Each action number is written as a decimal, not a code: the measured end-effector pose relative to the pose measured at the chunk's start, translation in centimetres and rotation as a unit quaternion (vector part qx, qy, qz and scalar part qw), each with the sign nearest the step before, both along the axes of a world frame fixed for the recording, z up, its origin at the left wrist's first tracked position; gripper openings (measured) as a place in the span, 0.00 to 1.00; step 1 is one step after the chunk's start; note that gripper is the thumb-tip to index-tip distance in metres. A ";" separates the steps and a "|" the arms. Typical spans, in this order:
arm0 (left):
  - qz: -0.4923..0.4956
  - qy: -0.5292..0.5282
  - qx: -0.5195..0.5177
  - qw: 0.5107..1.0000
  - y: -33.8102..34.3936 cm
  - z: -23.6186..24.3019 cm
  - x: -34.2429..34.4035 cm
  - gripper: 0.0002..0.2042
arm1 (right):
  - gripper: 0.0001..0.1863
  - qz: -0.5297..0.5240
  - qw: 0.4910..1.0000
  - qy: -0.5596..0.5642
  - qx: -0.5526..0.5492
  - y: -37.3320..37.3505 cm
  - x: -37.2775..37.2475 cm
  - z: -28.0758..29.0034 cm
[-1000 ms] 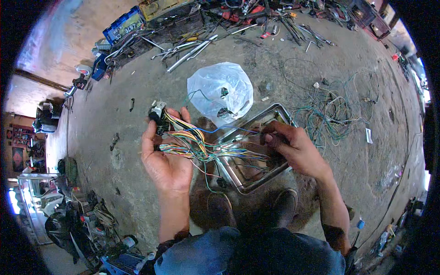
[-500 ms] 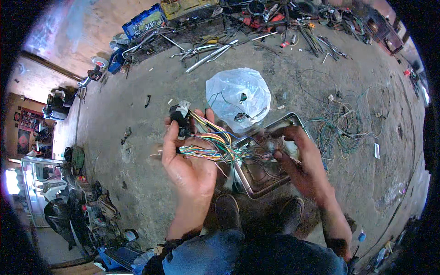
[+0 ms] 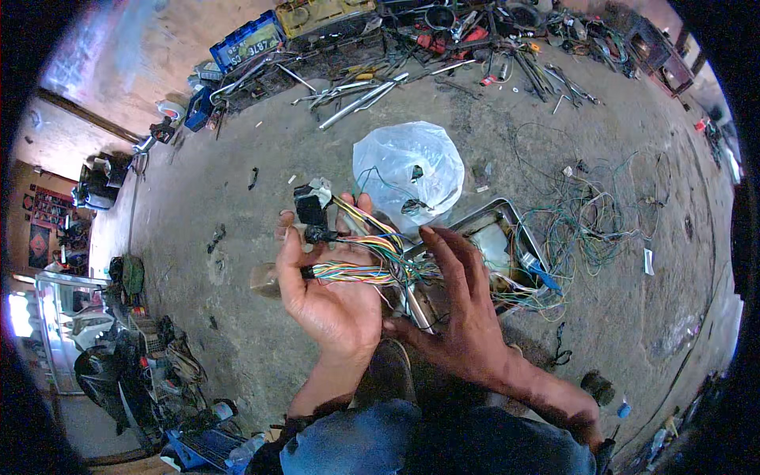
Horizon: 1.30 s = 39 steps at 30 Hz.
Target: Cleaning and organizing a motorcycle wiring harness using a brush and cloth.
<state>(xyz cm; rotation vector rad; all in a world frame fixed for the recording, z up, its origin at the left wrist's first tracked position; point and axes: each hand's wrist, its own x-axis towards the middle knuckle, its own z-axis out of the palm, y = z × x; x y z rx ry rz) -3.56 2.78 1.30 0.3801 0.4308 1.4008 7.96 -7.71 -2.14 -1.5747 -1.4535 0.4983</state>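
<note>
Across the palm of my left hand lies a wiring harness, its thin multicoloured wires gathered in bundles. The fingers curl up around its plugs, among them a black connector with a pale piece on top. My right hand is spread beside the wires' right end, thumb and index finger wide apart. Whether a fingertip touches a wire is unclear. Beneath the hands stands a metal tray, partly covered by the right hand, with loose wires and a blue-handled item at its right side.
A clear plastic bag lies on the concrete floor beyond the hands. Tangled wires spread to the right of the tray. Several metal tools are strewn along the far side. My shoe is below the hands.
My right hand has moved left and nearer to me, from over the tray to the harness, and its fingers have spread. My left hand still holds the harness; the connector shows more plainly.
</note>
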 end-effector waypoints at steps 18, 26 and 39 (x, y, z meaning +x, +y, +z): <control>0.009 -0.059 -0.031 0.998 1.3 -0.9 -1.3 0.17 | 0.16 0.054 0.990 0.107 -0.069 1.3 4.3 -4.1; 0.063 0.037 -0.027 0.997 2.7 -4.0 -0.9 0.17 | 0.16 0.080 0.987 0.091 -0.109 2.7 5.7 -4.4; 0.030 0.041 -0.008 0.999 2.5 -6.8 -0.2 0.23 | 0.15 0.092 0.975 0.135 -0.149 1.9 8.6 -4.8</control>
